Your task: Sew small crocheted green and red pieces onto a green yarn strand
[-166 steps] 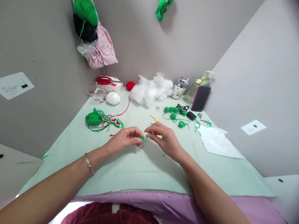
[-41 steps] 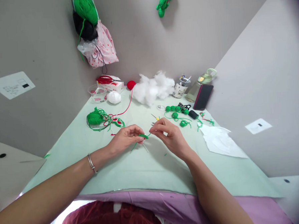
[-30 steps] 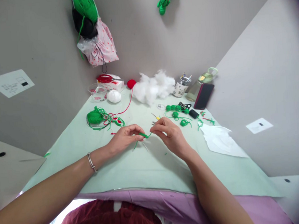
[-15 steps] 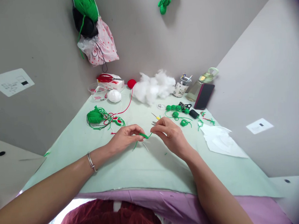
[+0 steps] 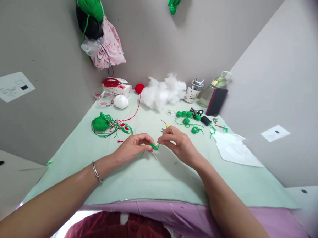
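Note:
My left hand [image 5: 133,147] pinches a small green crochet piece [image 5: 153,146] just above the pale green table mat [image 5: 140,176]. A loose green yarn tail hangs from the piece toward the mat. My right hand [image 5: 176,143] is closed in a pinch right beside the piece, gripping a thin needle or hook at the piece; the tool is too small to name surely. Both hands meet at the middle of the mat.
A green yarn ball [image 5: 99,124] with red-and-green bits lies at the left. White stuffing [image 5: 163,92], a red ball [image 5: 139,88], a tissue box with red scissors [image 5: 116,86], a cup, a bottle and a phone [image 5: 216,101] line the back. Small green crochet balls [image 5: 187,117] and white paper [image 5: 233,148] lie at the right.
My right hand has drawn closer to the green piece, fingertips now touching it. My left hand holds the piece in nearly the same spot.

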Demonstrator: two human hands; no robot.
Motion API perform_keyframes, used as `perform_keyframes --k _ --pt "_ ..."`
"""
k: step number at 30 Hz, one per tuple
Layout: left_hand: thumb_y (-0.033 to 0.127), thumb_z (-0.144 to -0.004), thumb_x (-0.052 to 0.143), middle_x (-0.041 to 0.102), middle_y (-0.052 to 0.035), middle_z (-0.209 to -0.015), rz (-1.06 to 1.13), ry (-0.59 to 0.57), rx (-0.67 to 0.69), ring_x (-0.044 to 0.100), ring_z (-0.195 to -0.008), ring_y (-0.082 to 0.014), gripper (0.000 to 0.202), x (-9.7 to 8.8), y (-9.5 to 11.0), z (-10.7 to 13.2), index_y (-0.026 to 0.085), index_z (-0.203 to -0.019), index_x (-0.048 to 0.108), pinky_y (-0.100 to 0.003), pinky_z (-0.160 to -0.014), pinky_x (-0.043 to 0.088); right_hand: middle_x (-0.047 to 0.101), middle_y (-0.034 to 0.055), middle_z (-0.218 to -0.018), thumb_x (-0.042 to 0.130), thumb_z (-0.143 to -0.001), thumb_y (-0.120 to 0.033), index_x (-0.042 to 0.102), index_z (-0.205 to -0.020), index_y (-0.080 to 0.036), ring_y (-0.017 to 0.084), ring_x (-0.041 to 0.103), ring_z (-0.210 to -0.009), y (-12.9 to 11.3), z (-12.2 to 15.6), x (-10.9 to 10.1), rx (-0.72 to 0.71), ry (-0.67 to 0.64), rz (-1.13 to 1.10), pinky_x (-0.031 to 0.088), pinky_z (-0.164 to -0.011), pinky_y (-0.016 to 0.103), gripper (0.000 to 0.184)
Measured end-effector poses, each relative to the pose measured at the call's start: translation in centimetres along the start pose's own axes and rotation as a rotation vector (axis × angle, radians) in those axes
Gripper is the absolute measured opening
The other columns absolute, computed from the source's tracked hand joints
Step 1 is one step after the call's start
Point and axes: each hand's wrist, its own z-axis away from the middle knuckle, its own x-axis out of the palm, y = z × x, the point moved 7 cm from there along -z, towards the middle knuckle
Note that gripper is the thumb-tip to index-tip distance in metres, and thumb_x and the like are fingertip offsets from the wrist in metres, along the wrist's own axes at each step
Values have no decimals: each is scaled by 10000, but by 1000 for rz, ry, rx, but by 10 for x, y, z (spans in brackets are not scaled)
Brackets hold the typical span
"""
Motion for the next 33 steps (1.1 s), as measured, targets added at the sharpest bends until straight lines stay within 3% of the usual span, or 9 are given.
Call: perform_keyframes --k 8,11,15,21,24,28,30,33 --pt "293 -829 662 613 -7 -874 82 -28 -7 608 -786 -129 162 3 0 1 166 -923 632 -282 -788 482 621 23 -881 587 -906 -141 706 -907 -231 136 597 -813 3 -1 9 74 -5 -196 460 -738 268 148" --pt "304 -812 683 603 7 -830 116 2 -37 609 -773 -126 179 2 -3 0 161 -896 615 -279 -787 478 646 27 -890 531 -935 -149 665 -992 -223 138 601 -818 -3 0 14 59 -27 -243 471 -721 258 163" --pt "330 -794 694 607 -2 -857 133 31 -66 619 -803 -141 214 1 -8 -1 152 -884 616 -296 -806 475 643 60 -971 502 -959 -201 610 -1113 -215 151 604 -841 -11 2 20 -26 -55 -115 475 -744 275 188" --pt "324 -754 716 599 9 -776 62 36 -120 568 -758 -128 209 4 -11 -2 148 -823 627 -267 -758 438 633 71 -935 464 -955 -154 641 -918 -201 148 603 -775 -19 4 25 -105 -42 67 454 -690 272 187" --pt "296 -768 688 610 4 -772 27 15 -125 559 -740 -126 171 5 -8 -2 153 -823 611 -253 -708 407 641 66 -967 506 -943 -201 633 -891 -214 141 619 -762 -19 2 13 -8 65 -202 470 -657 265 138" --pt "261 -769 658 609 6 -756 -48 -1 -148 535 -694 -118 138 4 -10 -1 158 -832 590 -246 -639 361 631 11 -797 523 -949 -327 546 -878 -211 110 607 -541 -7 2 10 283 25 -878 490 -529 257 138" --pt "264 -762 659 594 10 -742 -75 1 -147 536 -694 -121 140 3 -10 0 158 -813 582 -248 -643 368 584 -26 -709 544 -939 -355 520 -871 -212 110 610 -542 -3 2 5 344 43 -1102 524 -569 271 160" --pt "290 -759 666 598 2 -743 -91 11 -136 565 -716 -138 164 2 -7 0 162 -800 572 -259 -662 392 476 -60 -651 590 -912 -351 513 -846 -214 94 571 -585 11 2 -12 358 241 -1196 562 -741 325 170"
